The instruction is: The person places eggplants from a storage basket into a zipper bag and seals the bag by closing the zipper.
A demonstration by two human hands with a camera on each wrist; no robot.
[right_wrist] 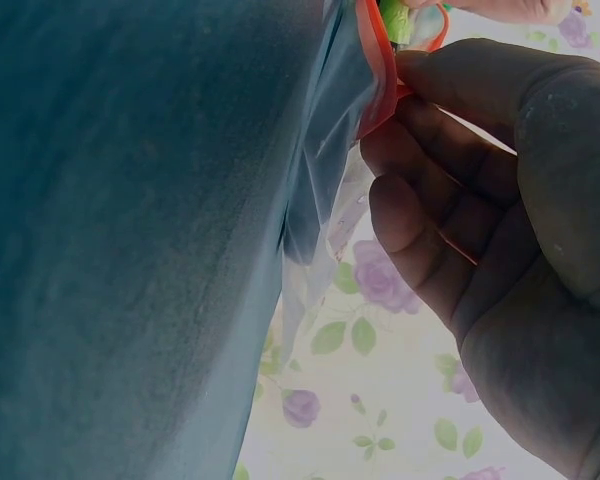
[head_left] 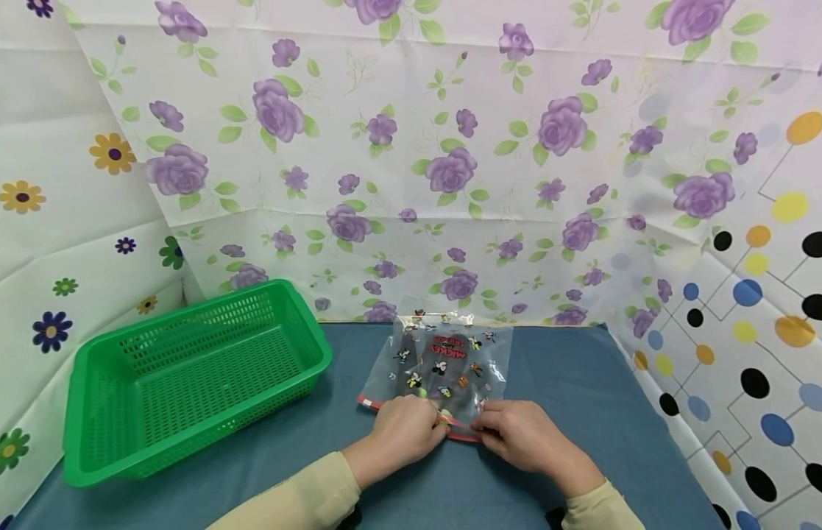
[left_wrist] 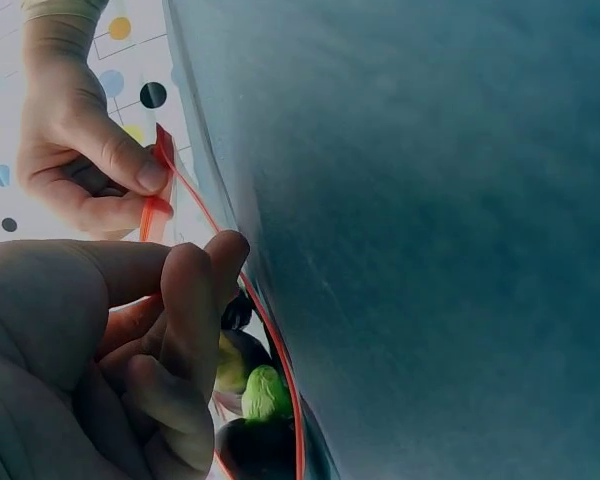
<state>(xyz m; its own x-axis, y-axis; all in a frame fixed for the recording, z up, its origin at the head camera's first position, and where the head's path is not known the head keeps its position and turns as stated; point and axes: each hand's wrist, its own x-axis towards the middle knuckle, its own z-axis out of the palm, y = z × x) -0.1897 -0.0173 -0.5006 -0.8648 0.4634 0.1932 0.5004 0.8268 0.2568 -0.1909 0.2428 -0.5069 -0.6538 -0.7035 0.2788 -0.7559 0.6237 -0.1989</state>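
A clear zip bag (head_left: 450, 368) with cartoon prints and a red zip edge lies on the blue cloth, its mouth toward me. At the mouth's middle my left hand (head_left: 407, 427) holds the red edge with bent fingers. My right hand (head_left: 526, 436) pinches the edge's right end between thumb and forefinger, as the right hand (left_wrist: 90, 160) in the left wrist view also shows. Between the parted red strips, a lumpy green thing (left_wrist: 267, 392) and dark rounded things (left_wrist: 260, 448) show inside the bag; their kind is unclear.
A green plastic basket (head_left: 199, 383) with perforated walls stands on the left. Blue cloth (head_left: 569, 368) covers the table. Flowered sheeting (head_left: 450, 169) rises behind, and dotted sheeting (head_left: 755, 353) stands on the right.
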